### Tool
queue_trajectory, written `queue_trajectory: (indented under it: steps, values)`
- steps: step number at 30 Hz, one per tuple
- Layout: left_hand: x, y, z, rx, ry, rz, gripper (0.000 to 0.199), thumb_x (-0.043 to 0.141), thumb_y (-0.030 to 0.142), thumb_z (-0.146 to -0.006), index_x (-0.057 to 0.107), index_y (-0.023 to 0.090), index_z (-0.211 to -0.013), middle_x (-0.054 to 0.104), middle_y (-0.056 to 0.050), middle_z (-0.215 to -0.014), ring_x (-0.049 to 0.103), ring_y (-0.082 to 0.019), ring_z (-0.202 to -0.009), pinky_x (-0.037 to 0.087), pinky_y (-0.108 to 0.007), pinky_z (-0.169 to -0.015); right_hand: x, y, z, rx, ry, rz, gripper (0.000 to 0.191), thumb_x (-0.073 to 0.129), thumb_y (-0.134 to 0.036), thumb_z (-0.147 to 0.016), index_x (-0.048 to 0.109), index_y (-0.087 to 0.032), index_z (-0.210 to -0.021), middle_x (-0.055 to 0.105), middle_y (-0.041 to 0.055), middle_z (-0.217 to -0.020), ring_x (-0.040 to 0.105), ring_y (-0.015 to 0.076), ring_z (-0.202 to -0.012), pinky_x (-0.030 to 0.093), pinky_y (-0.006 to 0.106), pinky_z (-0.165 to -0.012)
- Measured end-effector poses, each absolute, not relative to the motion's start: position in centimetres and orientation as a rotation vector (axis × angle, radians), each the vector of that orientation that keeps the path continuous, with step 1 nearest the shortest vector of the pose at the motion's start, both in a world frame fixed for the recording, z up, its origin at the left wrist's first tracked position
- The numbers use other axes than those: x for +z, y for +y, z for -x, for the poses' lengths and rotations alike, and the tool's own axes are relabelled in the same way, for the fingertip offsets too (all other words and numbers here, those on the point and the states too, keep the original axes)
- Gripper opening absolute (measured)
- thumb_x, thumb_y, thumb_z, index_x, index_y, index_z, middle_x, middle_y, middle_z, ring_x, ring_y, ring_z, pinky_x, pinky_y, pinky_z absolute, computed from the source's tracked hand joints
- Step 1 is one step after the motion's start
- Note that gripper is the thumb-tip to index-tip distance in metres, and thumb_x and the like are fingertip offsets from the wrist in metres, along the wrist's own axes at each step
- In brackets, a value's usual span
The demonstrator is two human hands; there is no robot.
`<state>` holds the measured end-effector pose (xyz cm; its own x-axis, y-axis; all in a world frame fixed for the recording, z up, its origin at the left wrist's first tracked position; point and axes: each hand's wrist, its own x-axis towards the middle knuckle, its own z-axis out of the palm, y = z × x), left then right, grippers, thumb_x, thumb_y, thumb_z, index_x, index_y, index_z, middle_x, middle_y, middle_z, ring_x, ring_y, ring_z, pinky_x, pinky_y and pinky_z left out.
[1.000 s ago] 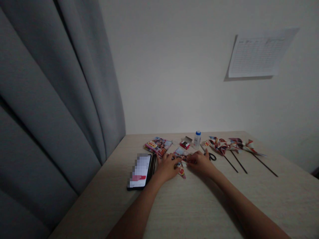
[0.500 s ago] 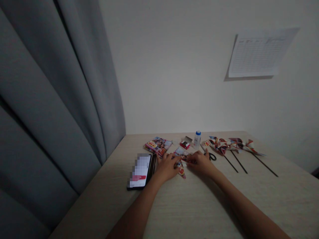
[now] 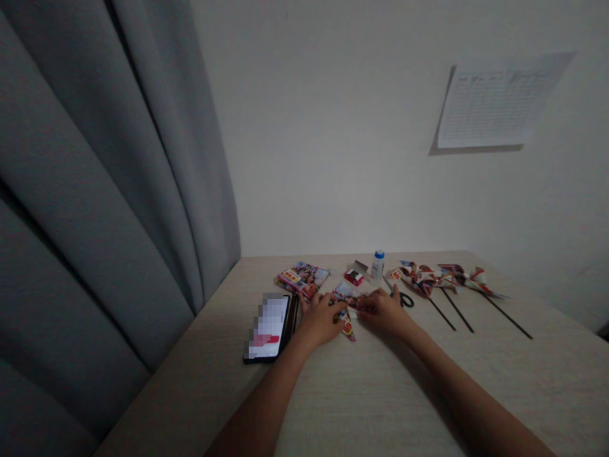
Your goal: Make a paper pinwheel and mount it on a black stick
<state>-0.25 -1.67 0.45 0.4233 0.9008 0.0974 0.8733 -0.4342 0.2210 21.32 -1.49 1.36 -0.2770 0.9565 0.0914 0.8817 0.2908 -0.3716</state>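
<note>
1. At the far left, a grey curtain (image 3: 95,190) hangs in deep folds and its lower folds reach the left edge of the pale wood-grain table (image 3: 190,393).
2. Near that edge lies a phone (image 3: 269,330) with a pixelated screen, and just beside it are thin black sticks (image 3: 294,314).
3. Beyond them sits a stack of printed paper (image 3: 302,280), just past the fingertips of the left hand.
4. The left hand (image 3: 318,320) is curled, fingers closed on the left side of the folded printed paper (image 3: 346,301).
5. That paper lies on the table between the 2 hands, and its pointed tail runs toward the person.
6. The right hand (image 3: 383,312) grasps the paper's right side, fingers bent over it; the scissors (image 3: 404,300) lie just beyond the hand.
7. Farther back stand a small red box (image 3: 354,277) and a glue bottle (image 3: 377,265) with a blue cap.
8. To the right, paper pinwheels (image 3: 428,277) lie on 3 black rods (image 3: 509,316), well apart from the hands and short of the table's right edge.
9. Above them, a printed sheet (image 3: 495,101) is fixed to the wall.
10. Compared with the frame 0.5 s earlier, the hands and paper hold nearly the same place; the whole view sits slightly to the right.
</note>
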Motion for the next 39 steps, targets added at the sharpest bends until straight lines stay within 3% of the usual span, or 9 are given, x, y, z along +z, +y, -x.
queue_trajectory:
  steps: [14,33,39]
  values:
    - [0.09,-1.30,0.13,0.314,1.602,-2.506,0.053,0.057,0.044,-0.088,0.049,0.047,-0.140,0.052,-0.002,-0.143,0.037,-0.036,-0.138,0.002,-0.081,-0.110,1.16,-1.43,-21.37,0.342,-2.259,1.651,0.021,0.059,-0.039,-0.088,0.076,-0.029,-0.095,0.075,0.0044,-0.096,0.057,0.0279,-0.114,-0.003,0.072,-0.111]
    - [0.07,-1.28,0.21,0.312,1.595,-2.499,0.044,0.058,0.045,-0.088,0.059,0.048,-0.132,0.051,-0.001,-0.146,0.037,-0.036,-0.139,-0.003,-0.080,-0.111,0.94,-1.36,-21.35,0.339,-2.253,1.650,0.020,0.060,-0.039,-0.088,0.076,-0.030,-0.095,0.075,0.0038,-0.094,0.057,0.0287,-0.112,-0.004,0.074,-0.111]
    - [0.01,-1.36,0.27,0.343,1.582,-2.500,0.053,0.057,0.042,-0.088,0.050,0.048,-0.139,0.052,-0.002,-0.144,0.037,-0.036,-0.139,-0.001,-0.081,-0.110,1.12,-1.38,-21.37,0.359,-2.255,1.660,0.020,0.060,-0.038,-0.089,0.076,-0.030,-0.096,0.076,0.0043,-0.096,0.057,0.0282,-0.114,-0.004,0.073,-0.111]
